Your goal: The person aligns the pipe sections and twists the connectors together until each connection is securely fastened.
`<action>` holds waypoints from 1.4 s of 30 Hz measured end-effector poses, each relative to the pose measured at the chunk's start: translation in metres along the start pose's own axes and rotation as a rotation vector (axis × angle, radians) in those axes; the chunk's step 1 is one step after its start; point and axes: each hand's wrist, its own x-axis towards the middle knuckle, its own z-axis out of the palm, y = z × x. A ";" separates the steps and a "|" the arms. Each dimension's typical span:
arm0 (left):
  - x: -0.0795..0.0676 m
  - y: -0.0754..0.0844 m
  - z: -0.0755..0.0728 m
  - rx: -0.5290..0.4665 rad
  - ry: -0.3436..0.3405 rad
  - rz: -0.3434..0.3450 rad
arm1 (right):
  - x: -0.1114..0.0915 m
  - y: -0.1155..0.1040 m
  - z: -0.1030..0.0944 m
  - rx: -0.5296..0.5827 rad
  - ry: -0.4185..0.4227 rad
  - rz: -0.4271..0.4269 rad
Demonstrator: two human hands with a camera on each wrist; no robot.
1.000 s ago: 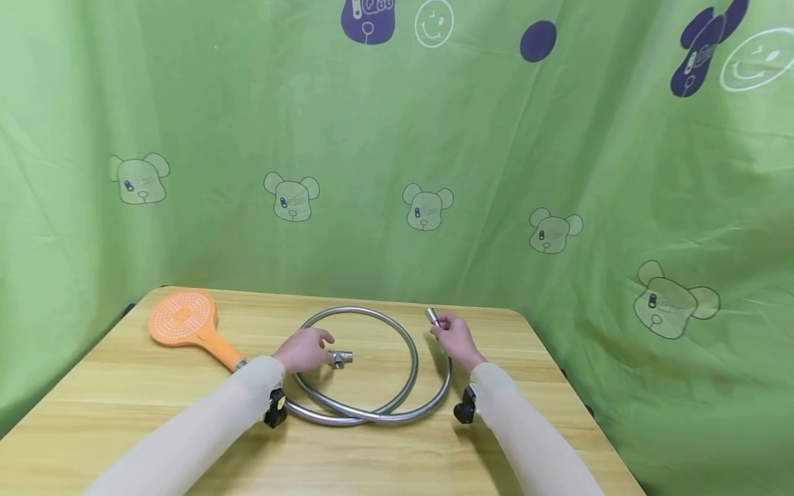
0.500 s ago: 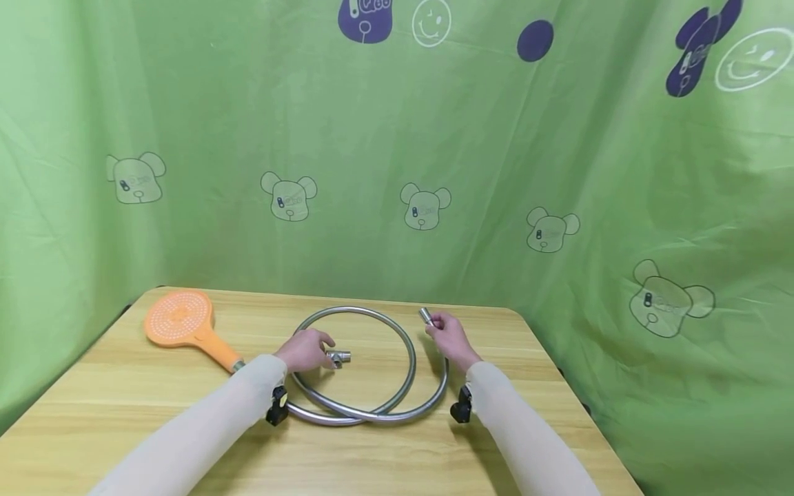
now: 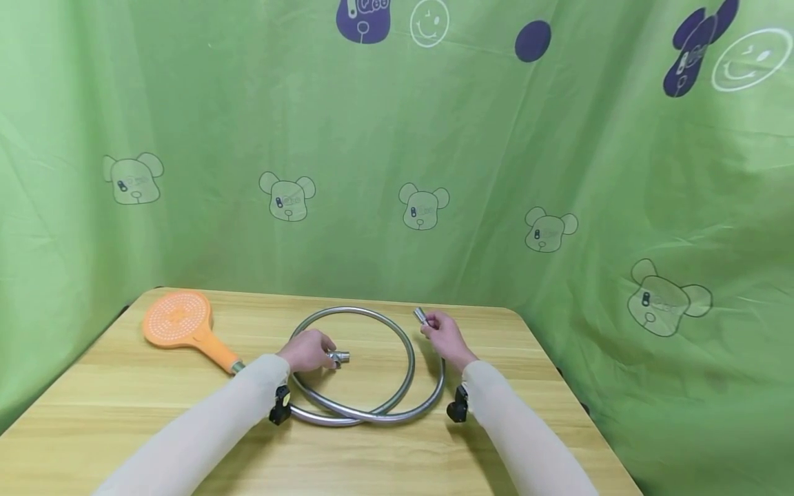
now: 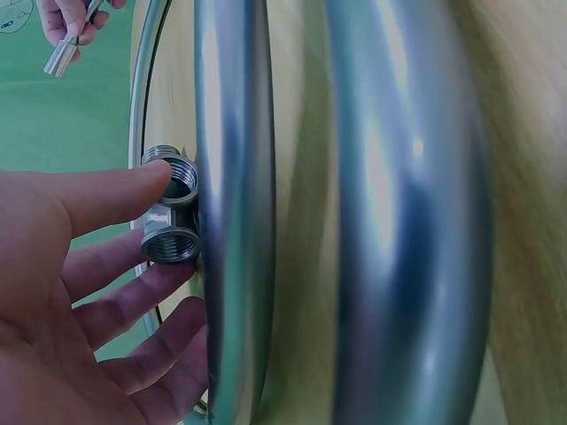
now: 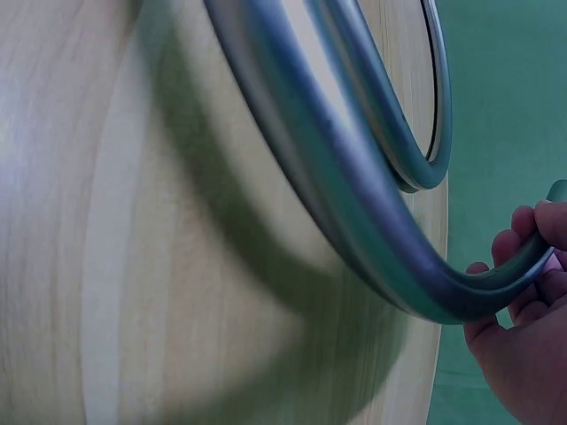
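Note:
My left hand [image 3: 309, 350] pinches a small metal tee fitting [image 4: 171, 217], thumb on one side and fingers on the other. The fitting's threaded openings show in the left wrist view. My right hand [image 3: 448, 336] grips a silver shower hose [image 3: 411, 355] just below its end nut [image 3: 420, 315], which points up and away, raised off the table. The hose lies looped between both hands and crosses itself at the front. Its other end runs behind the left forearm to an orange shower head [image 3: 178, 319], which lies face up at the left.
Everything lies on a wood-grain table [image 3: 372, 461]. A green curtain [image 3: 353, 255] with printed bears hangs behind the table and along its sides. In the right wrist view, the hose rises off the tabletop towards the hand.
My left fingers and thumb have drawn in around the tee fitting. My right hand has moved slightly left, taking the hose end along. The shower head stays in place.

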 end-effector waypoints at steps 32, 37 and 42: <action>0.003 0.008 0.002 0.009 -0.024 0.032 | 0.002 -0.001 0.006 -0.040 0.006 -0.047; 0.005 0.005 0.002 -0.029 0.010 0.047 | 0.002 -0.002 0.006 -0.051 0.004 -0.045; 0.009 0.001 0.005 -0.033 0.042 0.054 | 0.002 -0.002 0.006 -0.062 -0.004 -0.058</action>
